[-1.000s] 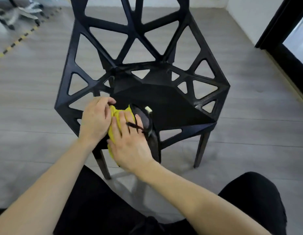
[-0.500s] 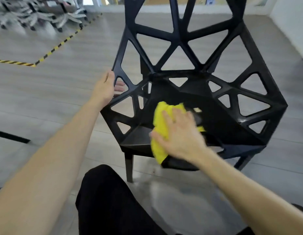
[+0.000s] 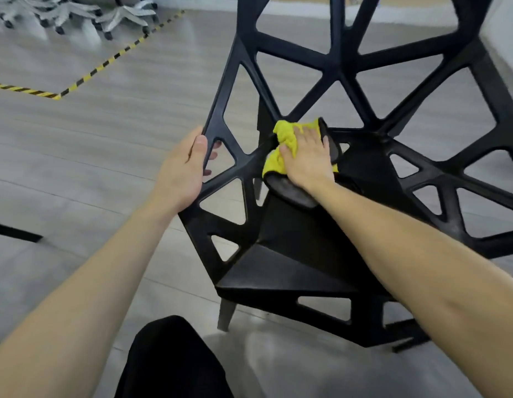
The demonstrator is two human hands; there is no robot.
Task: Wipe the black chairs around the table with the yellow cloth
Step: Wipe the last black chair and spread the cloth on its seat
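At ten o'clock in the view, a row of grey castor chair bases stood on the grey plank floor, and a strip of yellow-and-black tape ran from them toward nine o'clock. Lower, at about eight o'clock, a black bar lay on the floor.

Just left of centre, the left hand was closed around the left side strut of the black chair, thumb on the near face and fingertips showing through the triangular opening behind it. The chair filled the view from twelve through four o'clock, its open lattice back and arms rising around a solid seat.

Just right of centre, toward one o'clock, the right hand pressed palm-down on the yellow cloth, fingers spread flat over it rather than curled, holding it bunched against the back left corner of the seat where the struts meet. A dark rounded pad lay under the cloth and hand.

At six o'clock, a knee in black cloth showed.
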